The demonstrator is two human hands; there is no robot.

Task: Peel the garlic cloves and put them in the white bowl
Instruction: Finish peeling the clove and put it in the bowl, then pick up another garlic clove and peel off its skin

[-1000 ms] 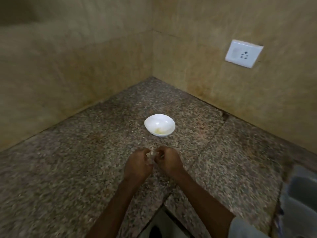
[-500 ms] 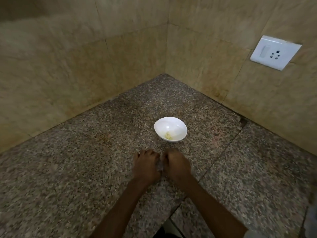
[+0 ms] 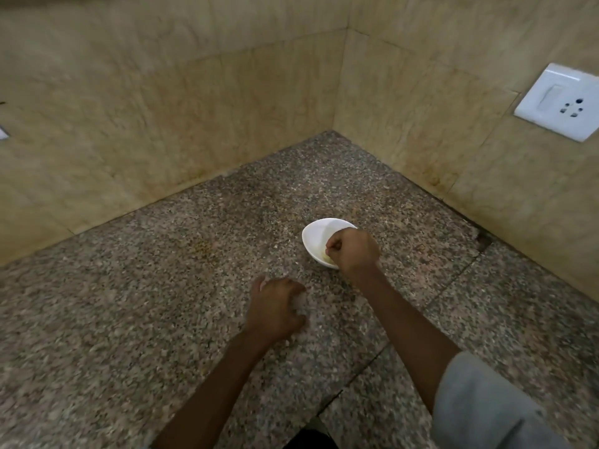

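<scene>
Speckled granite countertop [image 3: 136,319] is seen in a tiled corner. Over the white bowl [image 3: 312,234], the right hand [image 3: 353,251] is held with fingers curled shut; its contents cannot be told. Pale garlic bits [image 3: 325,257] lie inside. Nearer, the left hand [image 3: 275,307] is closed, something pale and blurred just beside its fingers.

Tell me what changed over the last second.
The right hand left the left hand and reached forward over the white bowl, fingers curled. The left hand stayed closed over the counter. Whether a clove dropped is hidden. The bowl looks unmoved.
</scene>
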